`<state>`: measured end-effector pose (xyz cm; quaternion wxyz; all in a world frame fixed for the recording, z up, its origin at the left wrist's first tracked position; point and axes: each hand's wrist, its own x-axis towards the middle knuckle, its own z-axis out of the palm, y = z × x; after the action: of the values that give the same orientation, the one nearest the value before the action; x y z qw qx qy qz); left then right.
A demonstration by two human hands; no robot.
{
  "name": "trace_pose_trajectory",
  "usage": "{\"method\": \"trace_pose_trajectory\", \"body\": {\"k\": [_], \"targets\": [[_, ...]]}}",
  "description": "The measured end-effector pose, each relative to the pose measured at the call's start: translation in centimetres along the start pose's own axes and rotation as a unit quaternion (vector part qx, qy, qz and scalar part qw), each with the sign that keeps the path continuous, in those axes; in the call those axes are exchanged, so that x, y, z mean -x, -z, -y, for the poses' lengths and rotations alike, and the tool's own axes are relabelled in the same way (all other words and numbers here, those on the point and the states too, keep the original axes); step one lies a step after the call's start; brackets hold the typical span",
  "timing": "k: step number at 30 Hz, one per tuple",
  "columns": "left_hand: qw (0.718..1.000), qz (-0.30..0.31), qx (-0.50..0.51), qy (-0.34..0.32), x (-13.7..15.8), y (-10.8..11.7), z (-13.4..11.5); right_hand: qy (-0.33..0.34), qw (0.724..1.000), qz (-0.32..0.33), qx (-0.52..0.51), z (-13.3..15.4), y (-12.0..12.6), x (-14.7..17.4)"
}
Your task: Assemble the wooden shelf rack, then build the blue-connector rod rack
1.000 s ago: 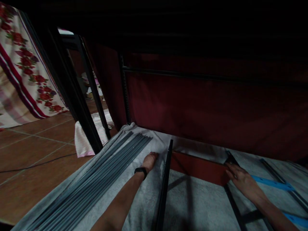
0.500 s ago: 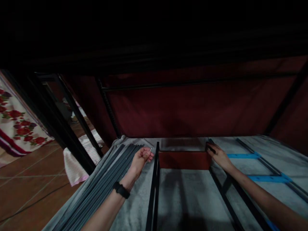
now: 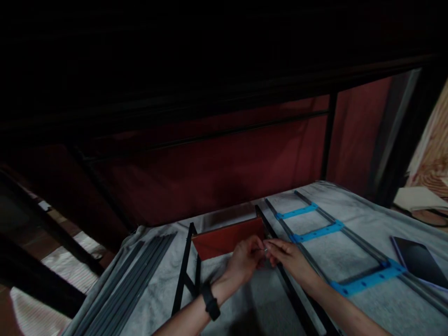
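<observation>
My left hand (image 3: 244,262), with a black band on its wrist, is closed in a pinch on a small shiny screw (image 3: 265,249). Fingertip to fingertip with it, my right hand (image 3: 283,255) is also pinched shut at the screw; whether it holds anything else is hidden. Just behind both hands, a reddish-brown board (image 3: 224,239) stands on edge between the black metal bars of a frame (image 3: 182,280). The frame lies on the grey cloth (image 3: 161,275).
Several grey tubes (image 3: 140,280) lie side by side at left. On the right are grey rails joined by blue crosspieces (image 3: 318,232), and a dark flat tablet-like object (image 3: 422,261). A dark beam (image 3: 210,107) crosses overhead, with dark red fabric (image 3: 224,172) behind.
My right hand has let go of the board's right corner. My left hand has brought the screw across to meet it. The view has turned right, and the frame now appears tilted.
</observation>
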<state>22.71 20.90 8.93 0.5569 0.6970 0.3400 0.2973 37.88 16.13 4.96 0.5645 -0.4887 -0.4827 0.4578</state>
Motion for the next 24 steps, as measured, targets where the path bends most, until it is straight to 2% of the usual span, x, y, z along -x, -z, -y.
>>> {"method": "trace_pose_trajectory", "body": {"k": [3,6,10,12,14,18,24], "targets": [[1.0,-0.006,0.0,-0.001,-0.9,-2.3,0.1,-0.012,0.998,-0.031,-0.057,-0.3,1.2,0.3],[0.99,-0.027,-0.13,-0.04,-2.6,-2.0,0.3,-0.025,0.99,-0.081,-0.11,-1.2,3.2,-0.4],[0.924,-0.101,-0.359,-0.083,-6.8,0.3,1.7,-0.023,0.972,-0.173,-0.159,-2.2,6.4,-2.3],[0.89,-0.105,-0.44,-0.065,-9.1,1.2,2.5,-0.031,0.963,-0.194,-0.184,-2.8,7.6,-3.5],[0.873,-0.081,-0.48,-0.032,-11.2,1.4,3.3,-0.041,0.957,-0.197,-0.207,-3.5,8.2,-4.6],[0.877,-0.045,-0.478,-0.006,-13.9,0.7,4.4,-0.037,0.955,-0.182,-0.231,-5.2,8.0,-7.1],[0.888,-0.053,-0.457,0.007,-15.9,0.0,5.6,-0.034,0.959,-0.207,-0.19,-7.5,7.6,-11.7]]}}
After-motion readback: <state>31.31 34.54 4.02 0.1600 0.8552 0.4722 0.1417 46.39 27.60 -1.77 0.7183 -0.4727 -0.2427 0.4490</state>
